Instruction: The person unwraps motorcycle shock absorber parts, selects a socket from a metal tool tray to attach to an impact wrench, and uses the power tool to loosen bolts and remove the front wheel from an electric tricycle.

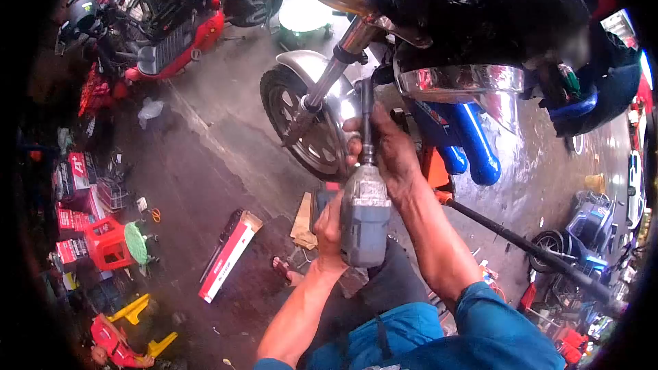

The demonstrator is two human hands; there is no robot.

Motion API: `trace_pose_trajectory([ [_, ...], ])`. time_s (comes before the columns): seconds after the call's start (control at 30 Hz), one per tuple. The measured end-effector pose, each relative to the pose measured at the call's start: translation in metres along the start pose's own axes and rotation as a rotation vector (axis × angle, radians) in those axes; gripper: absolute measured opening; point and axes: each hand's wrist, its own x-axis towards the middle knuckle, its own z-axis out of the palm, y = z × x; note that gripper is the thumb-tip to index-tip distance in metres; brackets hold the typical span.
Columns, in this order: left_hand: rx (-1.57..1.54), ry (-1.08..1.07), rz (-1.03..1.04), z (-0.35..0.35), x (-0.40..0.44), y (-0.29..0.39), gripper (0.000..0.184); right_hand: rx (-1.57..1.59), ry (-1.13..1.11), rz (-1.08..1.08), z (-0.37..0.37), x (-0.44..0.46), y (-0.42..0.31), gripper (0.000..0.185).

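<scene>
**Two hands on a power tool beside a motorbike's front end**

The floor is dark grey, worn and dirty, in a cluttered workshop with bikes and boxes around its edges. The motorbike stands in front of the person, its front wheel on the floor.

The left hand is closed on the power tool, its hold on the handle mostly hidden. The right hand is curled round the long shaft, fingers wrapped to the far side — neither hand is open. The tool sits between the forearms, its shaft pointing toward the bike; whether the tip touches anything, I cannot tell.

Counted: one power tool, one long red-and-white box on the floor, two thick blue tubes by the bike, one red stool — and one green round top just beside it.
</scene>
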Motion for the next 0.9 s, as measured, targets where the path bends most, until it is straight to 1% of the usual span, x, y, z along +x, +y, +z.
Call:
trace_pose_trajectory([
  [0.03, 0.022, 0.011, 0.005, 0.007, 0.003, -0.004, 0.051, -0.024, 0.028, -0.055, 0.005, 0.002, -0.008, 0.036],
  [0.1, 0.046, 0.03, 0.004, 0.02, 0.008, -0.007, 0.054, -0.073, -0.013, -0.138, 0.004, 0.01, -0.019, 0.035],
  [0.13, 0.05, 0.037, -0.007, 0.025, 0.01, -0.007, 0.055, -0.13, -0.016, -0.136, 0.001, 0.014, -0.025, 0.034],
  [0.23, 0.064, 0.057, -0.031, 0.033, 0.015, -0.003, 0.058, -0.21, -0.15, -0.172, -0.004, 0.021, -0.031, 0.035],
  [0.3, 0.023, 0.075, -0.106, 0.04, 0.009, -0.005, 0.058, -0.213, -0.128, -0.14, 0.004, 0.018, -0.036, 0.037],
  [0.37, 0.012, 0.081, -0.12, 0.042, 0.005, -0.006, 0.058, -0.199, -0.122, -0.109, 0.005, 0.018, -0.035, 0.038],
  [0.4, 0.035, 0.078, -0.074, 0.042, 0.01, -0.007, 0.058, -0.183, -0.132, -0.099, 0.002, 0.023, -0.036, 0.039],
  [0.43, 0.039, 0.069, -0.074, 0.043, 0.011, -0.008, 0.058, -0.169, -0.142, -0.091, 0.001, 0.027, -0.037, 0.039],
  [0.47, 0.043, 0.061, -0.074, 0.043, 0.012, -0.009, 0.058, -0.209, -0.124, -0.112, 0.0, 0.029, -0.037, 0.039],
  [0.57, 0.03, 0.031, -0.162, 0.046, 0.009, -0.008, 0.058, -0.263, -0.132, -0.159, -0.007, 0.033, -0.037, 0.037],
  [0.63, 0.081, 0.036, -0.134, 0.037, 0.023, 0.006, 0.057, -0.212, -0.111, -0.142, -0.014, 0.044, -0.039, 0.035],
  [0.67, 0.125, 0.005, -0.153, 0.033, 0.026, 0.011, 0.057, -0.183, -0.1, -0.133, -0.017, 0.049, -0.039, 0.033],
  [0.77, 0.234, -0.062, -0.183, 0.024, 0.031, 0.017, 0.057, -0.025, -0.232, -0.103, -0.029, 0.061, -0.041, 0.031],
  [0.83, 0.276, -0.068, -0.162, 0.021, 0.034, 0.017, 0.057, 0.074, -0.231, -0.076, -0.033, 0.061, -0.039, 0.03],
  [0.9, 0.183, -0.073, -0.206, 0.021, 0.033, 0.014, 0.056, 0.172, -0.272, -0.048, -0.034, 0.062, -0.035, 0.029],
])
